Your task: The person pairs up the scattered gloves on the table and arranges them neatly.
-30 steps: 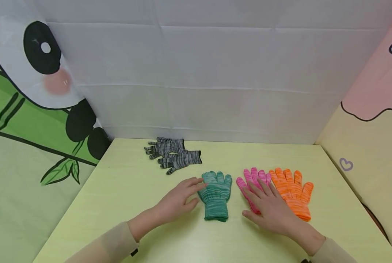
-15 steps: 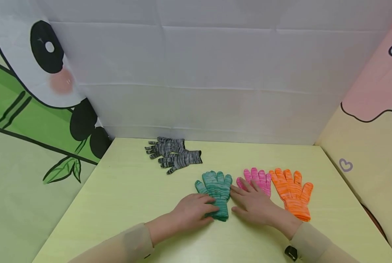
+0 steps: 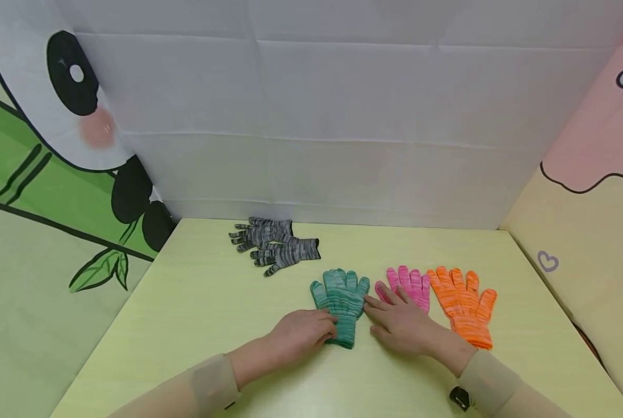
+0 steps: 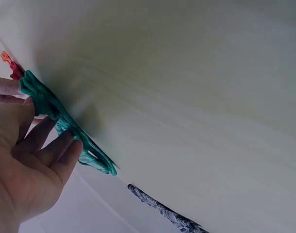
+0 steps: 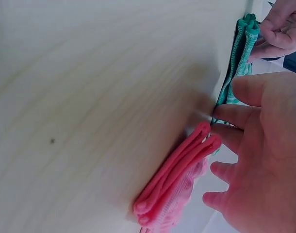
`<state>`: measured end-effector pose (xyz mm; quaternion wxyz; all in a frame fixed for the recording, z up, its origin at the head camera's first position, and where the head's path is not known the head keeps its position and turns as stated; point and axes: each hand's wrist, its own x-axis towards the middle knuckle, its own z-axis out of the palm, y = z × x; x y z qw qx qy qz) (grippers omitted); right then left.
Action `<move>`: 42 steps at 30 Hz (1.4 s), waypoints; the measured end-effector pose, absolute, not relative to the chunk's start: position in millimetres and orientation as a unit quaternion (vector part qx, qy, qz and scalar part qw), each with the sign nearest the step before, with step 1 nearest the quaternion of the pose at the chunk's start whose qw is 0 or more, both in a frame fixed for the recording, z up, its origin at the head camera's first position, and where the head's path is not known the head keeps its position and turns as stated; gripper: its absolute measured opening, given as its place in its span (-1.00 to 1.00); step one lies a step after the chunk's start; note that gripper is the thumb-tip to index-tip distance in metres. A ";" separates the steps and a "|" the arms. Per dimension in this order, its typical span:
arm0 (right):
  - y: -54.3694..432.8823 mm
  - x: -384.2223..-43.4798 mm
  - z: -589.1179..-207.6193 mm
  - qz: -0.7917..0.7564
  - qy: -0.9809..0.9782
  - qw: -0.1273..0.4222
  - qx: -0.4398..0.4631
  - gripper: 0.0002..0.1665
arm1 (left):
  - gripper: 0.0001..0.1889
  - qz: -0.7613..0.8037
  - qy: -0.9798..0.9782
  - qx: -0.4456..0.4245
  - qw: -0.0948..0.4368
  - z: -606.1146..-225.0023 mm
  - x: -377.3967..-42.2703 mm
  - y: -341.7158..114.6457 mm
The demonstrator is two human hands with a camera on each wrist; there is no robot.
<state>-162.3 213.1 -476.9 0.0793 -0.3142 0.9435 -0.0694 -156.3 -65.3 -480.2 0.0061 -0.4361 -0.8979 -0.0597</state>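
Note:
A pair of green knitted gloves (image 3: 345, 293) lies stacked at the middle of the table, fingers pointing away from me. My left hand (image 3: 303, 334) has curled fingers at the left side of their cuff and pinches it. In the left wrist view the green gloves (image 4: 63, 116) run along that hand's fingertips. With spread fingers, my right hand (image 3: 407, 325) lies between the green gloves and the pink gloves (image 3: 413, 287), fingertips at the green gloves' right edge. Its palm covers the pink cuff in the head view; the right wrist view shows the folded pink cuff (image 5: 174, 177) beneath it.
Orange gloves (image 3: 465, 305) lie just right of the pink ones. Two grey-black striped gloves (image 3: 285, 252) overlap near the back edge of the pale yellow table (image 3: 186, 325). A white backdrop (image 3: 342, 116) rises behind, with cartoon-printed panels on both sides.
My left hand came down from the green gloves' thumb side to their cuff. My right hand shifted left off the pink gloves' middle. The green cuff has moved slightly left.

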 end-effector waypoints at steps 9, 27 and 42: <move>211.1 -165.6 -473.4 -0.061 0.944 0.081 -0.313 -0.39 | -0.86 -0.081 -0.880 -0.467 0.011 -483.9 -162.1 -78.1; 218.5 -204.7 -462.6 -0.119 0.960 -0.012 -0.254 -0.61 | -0.34 -0.017 -0.853 -0.520 -0.041 -486.0 -168.0 -114.1; 195.7 -236.5 -473.2 -0.110 0.976 0.002 -0.190 -0.75 | -0.29 -0.035 -0.847 -0.521 -0.098 -488.3 -176.1 -114.5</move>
